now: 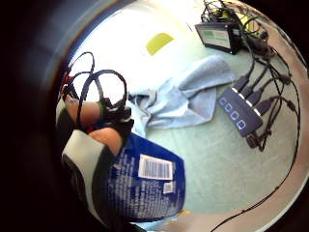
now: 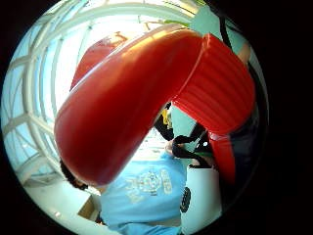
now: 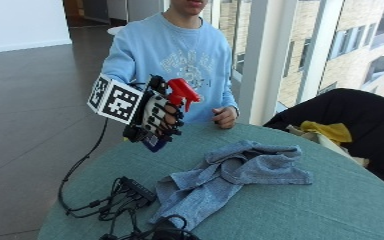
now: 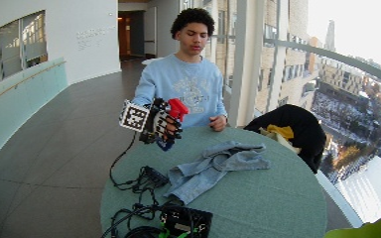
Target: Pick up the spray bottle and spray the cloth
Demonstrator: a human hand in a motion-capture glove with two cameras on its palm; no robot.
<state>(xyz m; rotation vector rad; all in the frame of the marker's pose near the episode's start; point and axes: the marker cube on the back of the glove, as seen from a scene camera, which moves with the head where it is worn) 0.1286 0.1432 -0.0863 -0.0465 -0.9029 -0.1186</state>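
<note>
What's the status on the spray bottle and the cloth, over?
Right hand grips spray bottle, lifted above table. Cloth crumpled on table, apart from bottle. Nothing between them.

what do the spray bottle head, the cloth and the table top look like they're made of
Spray bottle head: glossy red plastic by the look; it shines smoothly and has moulded ribs in the thumb side palm view. The hand grips the bottle.
Cloth: soft grey-blue woven fabric, matte, lying crumpled in folds; possibly cotton or terry.
Table: matte pale green surface, even in colour; whether laminate or a covering, I cannot tell.
</note>
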